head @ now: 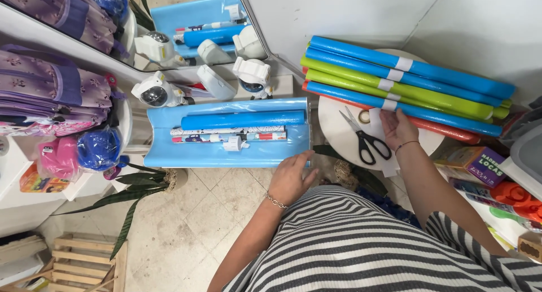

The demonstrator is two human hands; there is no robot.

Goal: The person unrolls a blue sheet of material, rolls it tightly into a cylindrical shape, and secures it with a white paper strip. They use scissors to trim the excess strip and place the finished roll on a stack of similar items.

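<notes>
Below the head camera: two bare hands work at a shop corner, between a blue tray shelf and a small round white bench.
Left hand: the left hand (289, 179) lies flat with its fingers together, palm down, its fingertips at the front right edge of the blue tray (169, 156); it holds nothing.
Right hand: the right hand (398, 128) rests on the round bench (333, 128), fingers loosely spread and touching the white paper band on the lowest blue roll (440, 112); it grips nothing.
Stack of rolls: blue, green and orange rolls lie side by side across the bench, slanting down to the right, each blue and green one ringed by a white paper band.
Handling, as a judgement: the rolls look light and fairly stiff along their length, but smooth and apt to roll or slide off the stack; a hold around the middle, near the band, seems steadiest.
Scissors: black-handled scissors (366, 138) lie open on the bench just left of the right hand, near a small ring of tape (365, 117).
Tray contents: one long blue roll (243, 120) and thinner patterned rolls (226, 135) lie in the tray.
Nearby: white astronaut figures (155, 91), lilac backpacks (51, 94), a plant (141, 182).
</notes>
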